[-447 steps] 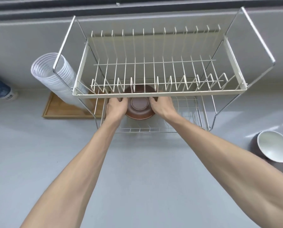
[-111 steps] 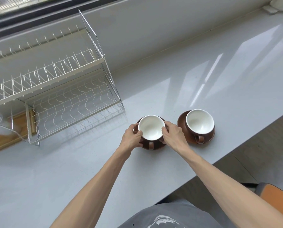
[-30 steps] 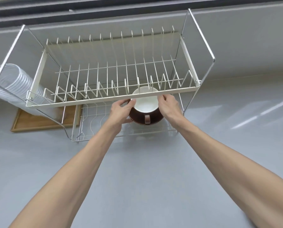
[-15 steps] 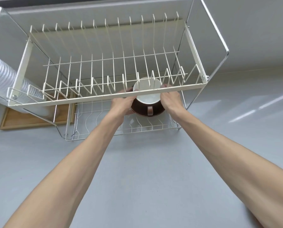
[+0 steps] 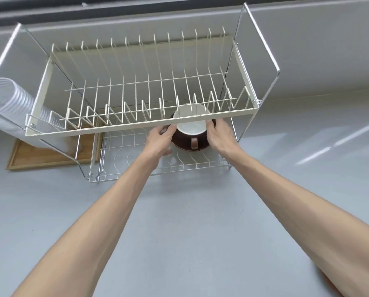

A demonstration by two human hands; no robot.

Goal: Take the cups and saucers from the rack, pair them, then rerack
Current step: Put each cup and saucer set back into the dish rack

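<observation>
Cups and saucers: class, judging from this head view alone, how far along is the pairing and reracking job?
Done: one cup sits on its saucer, so that pair is made. In hand: the left hand and right hand flank that pair on the rack's lower shelf, under the upper shelf, which holds nothing. Left: letting go. Any second pair is out of clear view.
</observation>
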